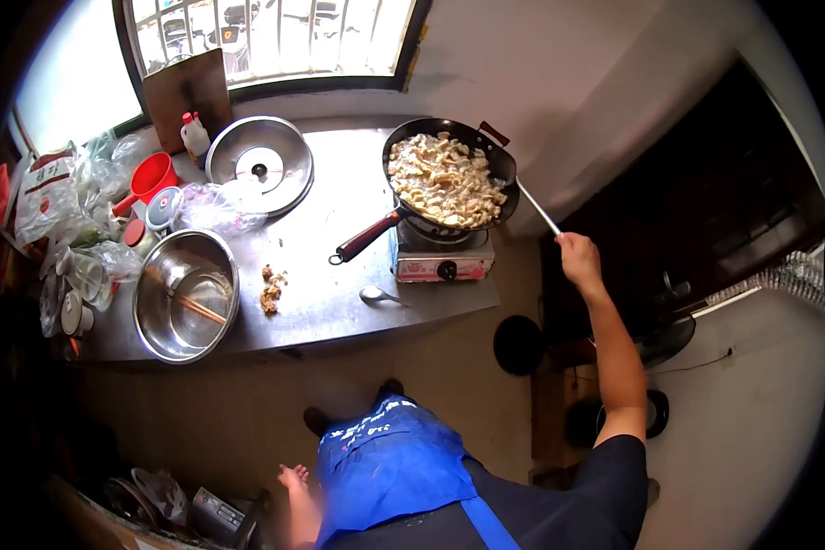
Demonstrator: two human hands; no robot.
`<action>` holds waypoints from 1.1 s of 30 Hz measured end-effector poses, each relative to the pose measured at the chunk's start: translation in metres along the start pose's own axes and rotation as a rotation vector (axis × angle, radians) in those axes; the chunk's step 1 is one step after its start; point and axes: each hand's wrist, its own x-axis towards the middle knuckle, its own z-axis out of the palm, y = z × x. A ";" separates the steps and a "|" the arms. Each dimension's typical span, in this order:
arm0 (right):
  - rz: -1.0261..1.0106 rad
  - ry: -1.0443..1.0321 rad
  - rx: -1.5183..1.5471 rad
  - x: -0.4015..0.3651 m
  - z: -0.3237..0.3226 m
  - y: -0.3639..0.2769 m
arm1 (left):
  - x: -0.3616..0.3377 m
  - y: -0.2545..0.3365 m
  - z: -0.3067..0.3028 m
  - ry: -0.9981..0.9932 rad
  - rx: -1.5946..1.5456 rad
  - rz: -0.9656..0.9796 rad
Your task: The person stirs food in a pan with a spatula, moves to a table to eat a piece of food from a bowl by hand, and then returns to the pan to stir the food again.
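My right hand (579,260) is closed around the pale handle of a long-handled cooking utensil (539,207), which reaches to the rim of a black wok (501,165). The utensil's head is hidden. Light brown chopped food (449,180) fills much of the wok. Beneath it is a portable gas stove (443,268), and the wok's long wooden handle (368,236) points toward the front left. Low beside my blue apron (399,467), my left hand (293,477) hangs away from the counter. Its fingers are apart and loosely bent, with nothing visible in them.
On the metal counter (339,307) lie a white spoon (377,294) and brown scraps (270,290). To the left stand a steel bowl (189,321) with chopsticks, a lid (289,147), a red dipper (153,174) and plastic bags (50,197). A black round object (519,346) sits below right.
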 end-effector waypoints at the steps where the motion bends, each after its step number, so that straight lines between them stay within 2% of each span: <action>1: 0.001 0.001 -0.002 -0.004 0.004 0.004 | 0.002 0.005 0.000 -0.012 -0.006 0.029; 3: 0.454 -0.251 0.355 -0.013 0.015 -0.006 | 0.004 0.014 -0.002 -0.056 -0.022 0.013; 4: 0.614 -0.277 0.629 -0.019 0.019 -0.017 | 0.006 0.017 -0.003 -0.060 -0.012 0.005; 5: 0.652 -0.319 0.726 -0.021 0.025 -0.017 | 0.008 0.020 -0.003 -0.066 -0.002 -0.003; 11: 0.682 -0.406 0.979 -0.036 0.042 -0.046 | 0.007 0.015 -0.015 -0.024 -0.014 -0.077; 16: 0.627 -0.338 0.965 -0.043 0.036 -0.066 | 0.014 -0.001 -0.030 -0.036 -0.016 -0.090; 18: 0.598 -0.333 0.955 -0.045 0.030 -0.074 | 0.014 -0.010 -0.031 0.050 0.002 -0.074; 22: 0.483 -0.297 0.897 -0.049 0.018 -0.095 | 0.006 -0.006 -0.033 0.073 0.039 -0.078; 24: 0.452 -0.281 0.866 -0.051 0.017 -0.100 | 0.016 -0.001 -0.036 -0.070 -0.011 -0.209; 25: 0.416 -0.265 0.836 -0.050 0.016 -0.103 | 0.018 -0.001 -0.035 -0.071 -0.011 -0.211; 27: 0.417 -0.275 0.815 -0.054 0.012 -0.112 | 0.020 -0.001 -0.030 -0.061 -0.024 -0.127; 31: 0.423 -0.336 0.756 -0.068 0.003 -0.135 | 0.017 0.008 -0.024 -0.078 -0.036 -0.105; 33: 0.410 -0.387 0.730 -0.072 0.013 -0.126 | 0.015 0.011 -0.021 -0.057 -0.014 -0.083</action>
